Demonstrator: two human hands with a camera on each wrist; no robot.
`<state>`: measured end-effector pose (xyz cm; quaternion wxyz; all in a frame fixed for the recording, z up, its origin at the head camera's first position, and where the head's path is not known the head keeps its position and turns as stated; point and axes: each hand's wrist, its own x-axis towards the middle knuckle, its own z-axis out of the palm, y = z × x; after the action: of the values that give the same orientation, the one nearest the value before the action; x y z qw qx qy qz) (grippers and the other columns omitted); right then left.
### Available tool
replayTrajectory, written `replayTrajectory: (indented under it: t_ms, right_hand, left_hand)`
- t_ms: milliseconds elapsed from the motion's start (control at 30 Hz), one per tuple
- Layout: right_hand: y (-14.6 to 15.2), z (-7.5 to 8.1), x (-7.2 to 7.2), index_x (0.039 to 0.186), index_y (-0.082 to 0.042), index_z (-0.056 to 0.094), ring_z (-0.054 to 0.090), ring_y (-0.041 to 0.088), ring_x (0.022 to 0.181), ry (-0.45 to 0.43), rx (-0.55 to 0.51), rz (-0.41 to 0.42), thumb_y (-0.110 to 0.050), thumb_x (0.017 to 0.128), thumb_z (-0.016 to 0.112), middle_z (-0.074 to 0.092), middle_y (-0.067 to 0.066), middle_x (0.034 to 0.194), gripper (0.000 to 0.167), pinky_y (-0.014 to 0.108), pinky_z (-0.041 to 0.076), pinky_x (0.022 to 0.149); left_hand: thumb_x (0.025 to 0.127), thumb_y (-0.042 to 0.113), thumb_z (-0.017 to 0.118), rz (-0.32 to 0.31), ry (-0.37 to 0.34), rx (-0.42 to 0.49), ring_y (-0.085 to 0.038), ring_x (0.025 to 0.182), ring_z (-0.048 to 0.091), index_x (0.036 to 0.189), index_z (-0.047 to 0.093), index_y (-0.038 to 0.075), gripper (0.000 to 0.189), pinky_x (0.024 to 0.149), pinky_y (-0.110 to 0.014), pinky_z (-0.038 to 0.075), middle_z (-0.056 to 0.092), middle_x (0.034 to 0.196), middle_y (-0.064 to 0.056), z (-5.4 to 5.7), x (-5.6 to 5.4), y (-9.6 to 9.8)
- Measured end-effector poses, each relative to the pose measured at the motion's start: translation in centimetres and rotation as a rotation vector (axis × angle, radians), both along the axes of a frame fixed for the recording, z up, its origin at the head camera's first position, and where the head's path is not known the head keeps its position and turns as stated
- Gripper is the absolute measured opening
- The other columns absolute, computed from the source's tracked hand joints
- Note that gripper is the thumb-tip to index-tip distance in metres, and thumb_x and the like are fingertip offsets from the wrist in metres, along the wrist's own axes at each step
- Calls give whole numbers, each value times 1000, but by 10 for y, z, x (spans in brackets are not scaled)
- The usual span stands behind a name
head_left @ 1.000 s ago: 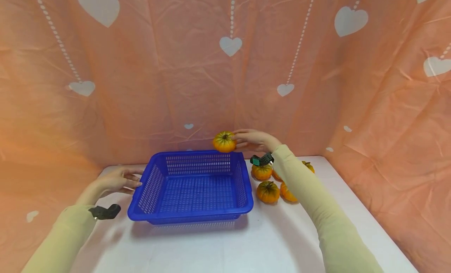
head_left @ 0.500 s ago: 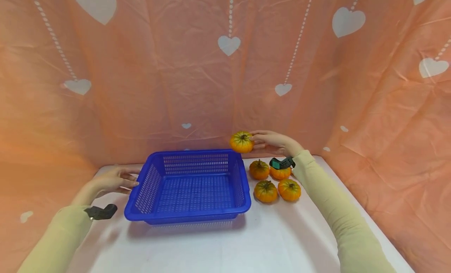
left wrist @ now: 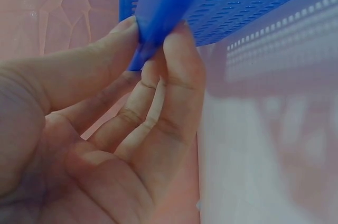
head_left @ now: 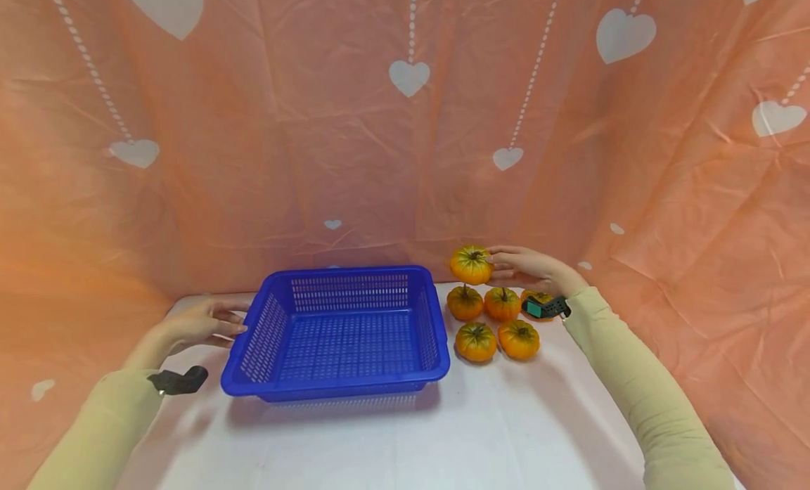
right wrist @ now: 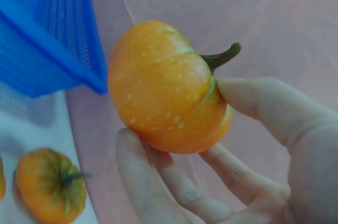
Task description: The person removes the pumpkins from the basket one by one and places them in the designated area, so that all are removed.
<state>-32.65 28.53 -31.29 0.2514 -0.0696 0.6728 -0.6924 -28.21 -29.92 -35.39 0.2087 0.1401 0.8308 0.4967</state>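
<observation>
A blue plastic basket [head_left: 351,339] with slotted walls stands at the middle left of the table in the head view, with nothing in it. At its left rim [left wrist: 168,10], my left hand [head_left: 201,323] pinches the edge between thumb and fingers. My right hand [head_left: 528,266] holds a small orange pumpkin [head_left: 471,265] in the air, behind and above the other pumpkins. In the right wrist view the thumb presses near the stem of that pumpkin [right wrist: 166,89], and the fingers support it from below.
Several more small pumpkins [head_left: 476,342] sit on the white table [head_left: 354,448] right of the basket; one pumpkin [head_left: 538,297] is partly hidden by the right wrist strap [head_left: 545,307]. A pink cloth [head_left: 342,159] with white hearts hangs behind and at both sides.
My right hand has carried the pumpkin rightward, from over the basket's back right corner to above the other pumpkins, and slightly lower. The left hand has kept its grip on the basket rim.
</observation>
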Motion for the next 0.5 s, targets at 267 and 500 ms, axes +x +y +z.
replayTrajectory:
  t_ms: [267, 500]
  right_hand:
    - [32, -16, 17, 152, -1, 10, 31, 42, 132, -30, 30, -50, -14, 102, 46, 8, 24, 155, 63, 47, 28, 108]
    - [64, -32, 31, 151, 3, 6, 49, 23, 116, 8, 65, -86, -20, 102, 47, 6, 27, 154, 68, 40, 38, 103]
  left_hand:
    - [92, 2, 60, 6, 12, 7, -28, 89, 66, 135, 32, -21, 56, 78, -44, 56, 66, 101, -17, 0, 1, -1]
    - [92, 2, 60, -14, 3, 28, -27, 90, 66, 136, 31, -20, 57, 78, -43, 56, 67, 102, -17, -1, -2, -2]
